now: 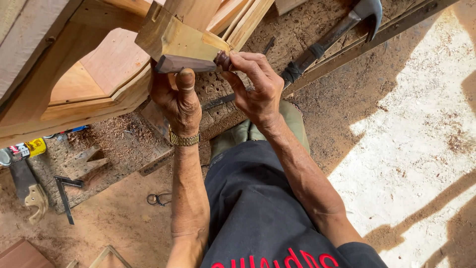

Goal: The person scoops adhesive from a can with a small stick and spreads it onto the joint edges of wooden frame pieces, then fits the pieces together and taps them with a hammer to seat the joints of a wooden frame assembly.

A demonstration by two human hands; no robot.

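While hands (218, 84) grip chisel (191, 63) (dark).

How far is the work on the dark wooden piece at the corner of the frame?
Done: the curved wooden frame looks assembled. In hand: the left hand braces the dark wooden piece under the frame's corner block, while the right hand pinches its end. Left: the piece looks not fully seated; the hammer lies unused.

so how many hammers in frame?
2. One claw hammer lies at top right on the sawdust-covered boards, head near the frame's upper edge, just beyond the right hand. A second hammer lies at far left on the ground. Others may be hidden under the wooden frame.
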